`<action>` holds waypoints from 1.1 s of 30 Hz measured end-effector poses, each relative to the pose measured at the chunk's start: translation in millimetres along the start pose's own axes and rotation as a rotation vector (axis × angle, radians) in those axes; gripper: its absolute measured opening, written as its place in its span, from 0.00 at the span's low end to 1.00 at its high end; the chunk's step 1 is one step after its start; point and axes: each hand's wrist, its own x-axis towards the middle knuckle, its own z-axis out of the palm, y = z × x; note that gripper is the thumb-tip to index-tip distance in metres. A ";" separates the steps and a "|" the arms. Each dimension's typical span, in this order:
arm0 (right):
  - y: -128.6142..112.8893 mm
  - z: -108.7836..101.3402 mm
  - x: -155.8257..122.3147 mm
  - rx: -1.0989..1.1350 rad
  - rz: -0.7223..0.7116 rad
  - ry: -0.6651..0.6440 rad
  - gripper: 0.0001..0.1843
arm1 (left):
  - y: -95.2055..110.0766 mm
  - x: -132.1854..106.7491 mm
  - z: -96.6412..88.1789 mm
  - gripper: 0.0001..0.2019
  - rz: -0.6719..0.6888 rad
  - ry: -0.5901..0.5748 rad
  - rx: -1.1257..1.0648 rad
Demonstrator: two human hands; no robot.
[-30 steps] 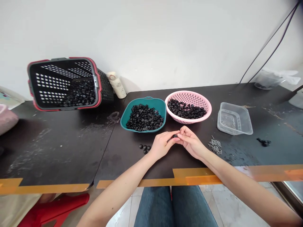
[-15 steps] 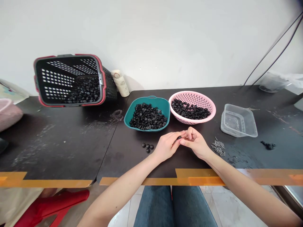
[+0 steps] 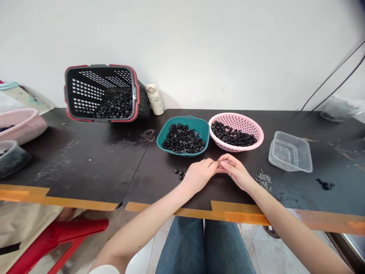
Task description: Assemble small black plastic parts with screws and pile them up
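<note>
My left hand [image 3: 201,173] and my right hand [image 3: 236,171] meet at the fingertips above the dark table, just in front of the two baskets. Both have their fingers closed. A small black round piece showed in my left fingers a moment ago; the fingers now cover it. What my right fingertips pinch is too small to make out. Several black round pieces [image 3: 176,171] lie beside my left wrist, partly hidden by it. To the right of my right hand is a pile of small metal pins [image 3: 263,179].
Behind my hands stand a teal basin [image 3: 160,139] and a pink basket [image 3: 260,139], both holding black parts. A clear tub [image 3: 291,167] is at right, near a black clump [image 3: 325,184]. A tipped dark crate [image 3: 136,97] and white bottle [image 3: 154,99] stand at back left.
The view has swung left, showing more of the tubs at the left edge. My hands have drawn closer at the fingertips, and the black piece is now covered.
</note>
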 end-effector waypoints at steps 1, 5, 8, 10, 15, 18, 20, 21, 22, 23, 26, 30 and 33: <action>1.4 -0.8 0.8 -0.043 0.057 -0.036 0.13 | -1.2 -6.4 -2.7 0.13 -0.007 -0.044 0.020; 11.2 -3.4 4.2 -0.296 0.142 -0.084 0.15 | -12.2 -38.9 -13.0 0.11 -0.079 -0.154 0.061; 16.8 -4.6 5.0 -0.412 0.114 -0.080 0.15 | -21.7 -59.5 -21.5 0.09 -0.063 -0.121 0.094; 18.0 -5.0 4.8 -0.431 0.106 -0.084 0.15 | -26.1 -68.7 -28.4 0.08 -0.054 -0.082 0.119; 16.7 -5.7 4.8 -0.422 0.102 -0.102 0.14 | -36.4 -75.1 -53.6 0.09 -0.070 -0.033 0.143; 15.4 -6.1 5.1 -0.429 0.117 -0.131 0.14 | -51.7 -55.9 -73.7 0.09 -0.168 0.062 0.172; 14.5 -6.1 5.1 -0.434 0.124 -0.139 0.14 | -67.0 -31.2 -83.5 0.11 -0.311 0.049 0.212; 14.1 -6.1 5.1 -0.432 0.125 -0.135 0.15 | -75.5 -16.9 -85.9 0.11 -0.371 -0.006 0.202; 13.8 -6.2 5.3 -0.427 0.127 -0.129 0.15 | -83.9 -2.6 -86.3 0.12 -0.401 -0.110 0.160; 13.5 -6.5 5.5 -0.420 0.128 -0.123 0.15 | -91.7 10.9 -85.1 0.12 -0.434 -0.237 0.106; 13.4 -8.0 6.8 -0.394 0.130 -0.122 0.15 | -107.9 40.5 -76.3 0.09 -0.497 -0.575 -0.050; 14.7 -9.9 8.5 -0.375 0.131 -0.128 0.14 | -112.7 53.5 -69.0 0.08 -0.459 -0.658 -0.002; 15.7 -9.5 8.8 -0.365 0.118 -0.133 0.14 | -113.3 52.8 -68.8 0.07 -0.389 -0.636 0.013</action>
